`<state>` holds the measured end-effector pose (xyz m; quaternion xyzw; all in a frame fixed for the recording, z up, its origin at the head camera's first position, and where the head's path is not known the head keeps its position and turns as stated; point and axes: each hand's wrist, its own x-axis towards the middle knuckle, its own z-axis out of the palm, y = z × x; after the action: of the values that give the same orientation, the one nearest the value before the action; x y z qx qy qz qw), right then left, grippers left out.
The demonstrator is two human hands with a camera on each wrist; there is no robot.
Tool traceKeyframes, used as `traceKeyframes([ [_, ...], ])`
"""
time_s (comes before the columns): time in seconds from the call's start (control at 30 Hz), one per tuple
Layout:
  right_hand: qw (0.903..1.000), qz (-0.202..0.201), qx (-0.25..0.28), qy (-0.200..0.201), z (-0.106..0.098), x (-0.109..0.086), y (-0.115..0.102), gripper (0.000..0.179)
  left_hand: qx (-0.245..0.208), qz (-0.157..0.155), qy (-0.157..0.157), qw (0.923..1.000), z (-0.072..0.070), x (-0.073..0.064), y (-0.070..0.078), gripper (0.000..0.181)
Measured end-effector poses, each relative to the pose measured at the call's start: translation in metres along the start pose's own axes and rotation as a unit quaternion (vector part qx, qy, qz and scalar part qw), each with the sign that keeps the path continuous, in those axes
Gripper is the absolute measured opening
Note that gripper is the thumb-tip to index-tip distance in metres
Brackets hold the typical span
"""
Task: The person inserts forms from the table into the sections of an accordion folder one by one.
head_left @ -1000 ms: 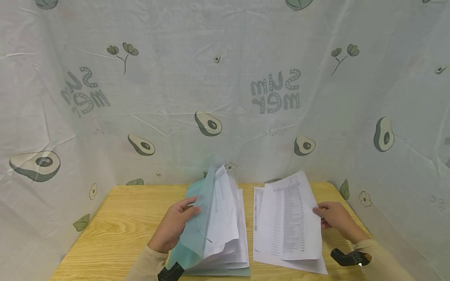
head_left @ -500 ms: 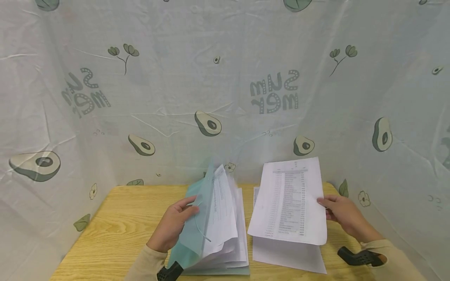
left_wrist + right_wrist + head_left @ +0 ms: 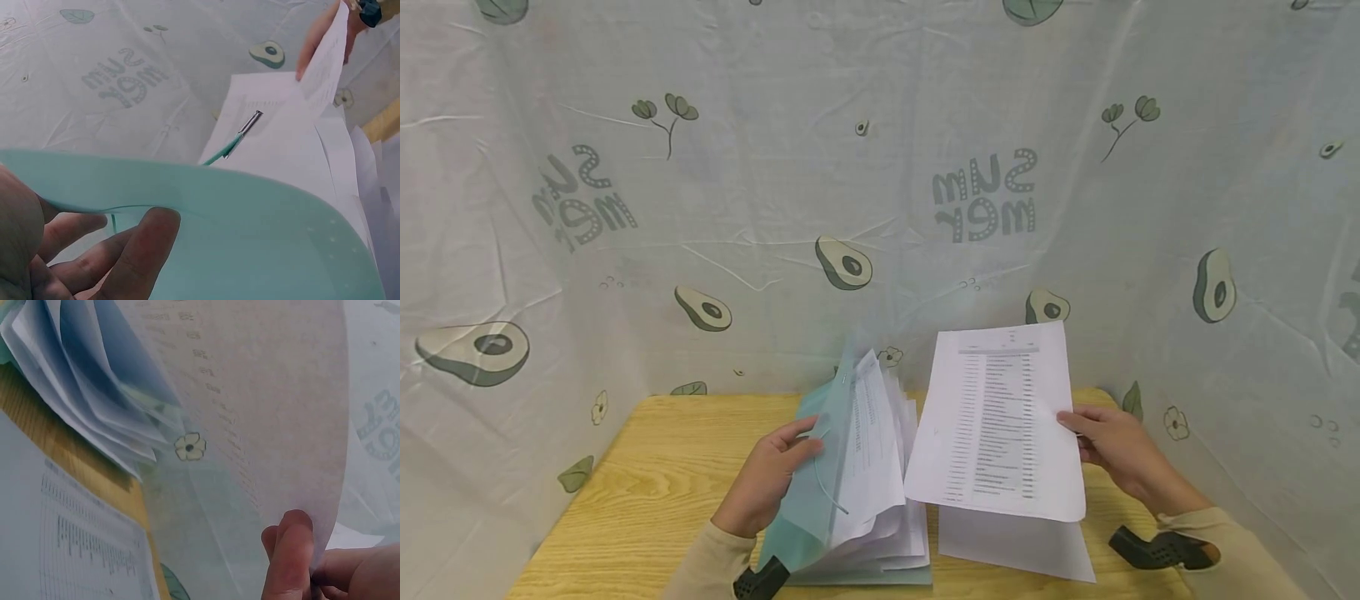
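Note:
A translucent teal folder stands half spread on the table, with several printed sheets inside. My left hand pinches the raised cover between thumb and fingers; the left wrist view shows the thumb on the teal plastic. A thin cord with a metal tip hangs off the cover. My right hand pinches the right edge of a printed sheet, lifted and tilted, its left edge overlapping the folder's papers in the head view. Another sheet lies on the table below it.
The yellow wood-grain table extends left of the folder. A pale curtain with avocado prints hangs behind the table and along both sides.
My right hand has raised the printed sheet off the sheet beneath, then shifted it left towards the folder. The left hand stays in place, holding the cover.

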<state>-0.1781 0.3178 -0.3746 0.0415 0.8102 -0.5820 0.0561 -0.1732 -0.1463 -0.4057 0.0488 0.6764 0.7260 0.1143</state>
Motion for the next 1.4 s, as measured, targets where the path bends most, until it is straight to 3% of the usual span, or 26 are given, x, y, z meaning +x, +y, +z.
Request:
traceKeyframes([
  [0.4,0.9999,-0.01,0.008,-0.007,0.023,0.005,-0.01,0.048,-0.006,-0.002,0.0,1.0,0.001,0.001,-0.001,0.048],
  [0.67,0.9997,-0.004,-0.022,-0.014,0.04,0.01,-0.012,0.046,-0.005,-0.002,0.003,1.0,0.003,0.001,-0.002,0.048],
  [1.03,0.9988,0.011,-0.03,-0.038,0.08,0.021,-0.015,0.045,-0.005,0.003,0.002,1.0,0.006,0.001,-0.002,0.05],
  [1.4,0.9978,0.02,-0.027,-0.058,0.121,0.035,-0.016,0.029,-0.003,0.007,0.007,0.9999,0.008,0.002,-0.003,0.049],
])
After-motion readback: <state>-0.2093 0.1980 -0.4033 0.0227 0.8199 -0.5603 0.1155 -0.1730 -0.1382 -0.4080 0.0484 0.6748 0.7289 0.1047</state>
